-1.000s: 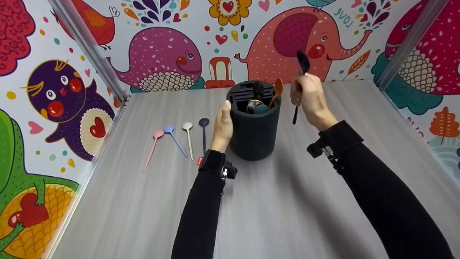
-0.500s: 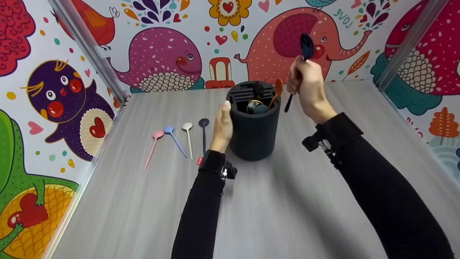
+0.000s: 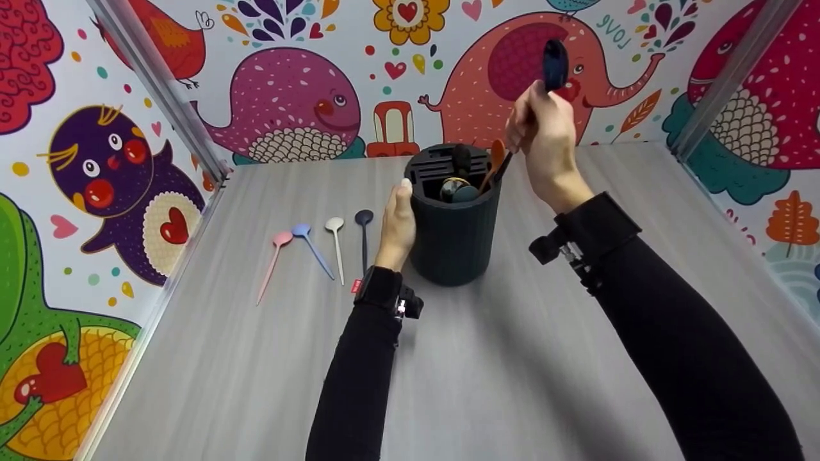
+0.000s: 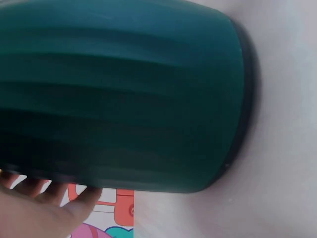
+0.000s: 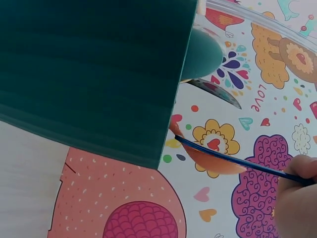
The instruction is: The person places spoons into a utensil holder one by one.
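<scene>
A dark green ribbed utensil holder (image 3: 451, 246) stands upright, slots at the back of its top and an opening in front. My left hand (image 3: 397, 224) rests against its left side; in the left wrist view the fingers (image 4: 86, 201) lie along the wall, tips hidden. My right hand (image 3: 548, 137) grips a dark blue spoon (image 3: 555, 64), bowl up, handle slanting down to the holder's right rim. In the right wrist view the spoon's handle (image 5: 247, 163) ends just above the rim, in front of the orange spoon (image 3: 497, 155) in the holder.
Left of the holder lie a pink spoon (image 3: 282, 239), a blue spoon (image 3: 302, 230), a white spoon (image 3: 334, 224) and a dark spoon (image 3: 364, 218). A teal round-ended utensil (image 3: 465, 194) and a black-ended one (image 3: 460, 155) stand in the holder. Patterned walls (image 3: 397, 83) enclose the table.
My right hand has risen and moved left with the spoon, bringing the handle's end from beside the holder to its right rim. The left hand and the holder have stayed put.
</scene>
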Available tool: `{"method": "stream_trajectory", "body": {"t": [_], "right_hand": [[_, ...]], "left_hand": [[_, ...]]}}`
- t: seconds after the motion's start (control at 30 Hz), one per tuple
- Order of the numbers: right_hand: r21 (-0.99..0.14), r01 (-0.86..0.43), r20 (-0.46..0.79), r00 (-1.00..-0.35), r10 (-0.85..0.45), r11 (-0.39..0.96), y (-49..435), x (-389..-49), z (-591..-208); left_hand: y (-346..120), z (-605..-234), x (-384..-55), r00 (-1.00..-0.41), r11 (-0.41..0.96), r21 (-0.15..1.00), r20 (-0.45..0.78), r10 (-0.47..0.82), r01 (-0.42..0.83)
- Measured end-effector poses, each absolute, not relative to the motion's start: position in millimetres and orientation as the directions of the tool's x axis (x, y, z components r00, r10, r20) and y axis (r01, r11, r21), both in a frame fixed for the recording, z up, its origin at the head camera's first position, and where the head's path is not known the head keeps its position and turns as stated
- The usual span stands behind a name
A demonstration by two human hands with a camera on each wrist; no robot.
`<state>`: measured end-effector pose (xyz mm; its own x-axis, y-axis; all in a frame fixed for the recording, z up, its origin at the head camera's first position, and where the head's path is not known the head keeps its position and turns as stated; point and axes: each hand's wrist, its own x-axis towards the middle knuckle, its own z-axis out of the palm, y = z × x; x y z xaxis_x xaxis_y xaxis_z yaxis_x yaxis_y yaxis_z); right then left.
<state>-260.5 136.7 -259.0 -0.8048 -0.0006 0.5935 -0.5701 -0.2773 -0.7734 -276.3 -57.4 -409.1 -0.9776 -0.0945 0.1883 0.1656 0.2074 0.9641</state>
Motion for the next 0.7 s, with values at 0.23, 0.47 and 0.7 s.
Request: {"method": "stream_trajectory", "body": {"t": [0.23,0.47,0.7], "right_hand": [[-0.774,-0.557,0.584,-0.812,0.001,-0.300,133.0,-265.4,-269.1],[-0.809,-0.529,0.550,-0.835,-0.011,-0.255,131.7,-269.6,-282.7],[-0.843,-0.491,0.514,-0.856,-0.059,-0.222,131.6,-271.5,-293.7]], "left_hand": [[-56.8,-408.9,-276.6,-0.976,0.203,0.964,0.194,-0.097,0.172],[-57.1,-409.8,-276.4,-0.971,0.208,0.957,0.224,-0.084,0.203],[-57.5,-408.0,-276.4,-0.977,0.204,0.963,0.198,-0.080,0.179]]}}
